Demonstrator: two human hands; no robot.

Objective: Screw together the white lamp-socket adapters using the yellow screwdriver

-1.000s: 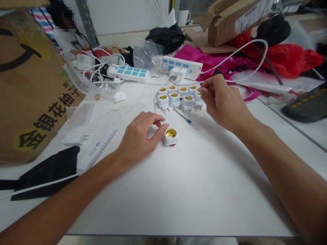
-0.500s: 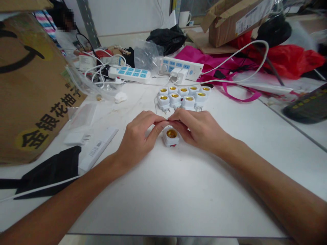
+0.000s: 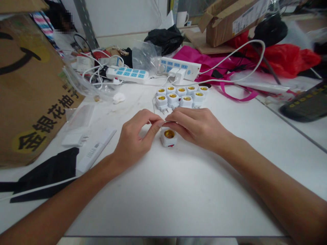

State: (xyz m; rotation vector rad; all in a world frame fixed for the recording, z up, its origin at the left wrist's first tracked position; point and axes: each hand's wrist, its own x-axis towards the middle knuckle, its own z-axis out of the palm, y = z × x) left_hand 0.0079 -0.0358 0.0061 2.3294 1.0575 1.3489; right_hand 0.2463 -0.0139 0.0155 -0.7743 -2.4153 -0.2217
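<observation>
A white plug-in lamp socket (image 3: 169, 139) with a brass-coloured inside and a red part low on its front stands on the white table, just below my fingertips. Above it, my right hand (image 3: 200, 126) pinches a thin, flat piece (image 3: 168, 121), seen edge-on and too small to name. My left hand (image 3: 138, 132) has thumb and forefinger pinched together at the left end of that piece. Behind my hands several similar lamp sockets (image 3: 187, 101) stand in two rows, some with plug prongs pointing toward me.
Two power strips (image 3: 127, 74) with cables lie at the back. A large cardboard box (image 3: 22, 102) stands at left, near a white plug adapter (image 3: 73, 139), a long white box (image 3: 95, 149) and a black flat piece (image 3: 48, 173). Bags and an open carton (image 3: 230, 27) crowd the back right.
My fingertips have drawn slightly apart, and more of the thin piece's edge shows between them. The whole view has shifted a little; the lamp sockets stand as before.
</observation>
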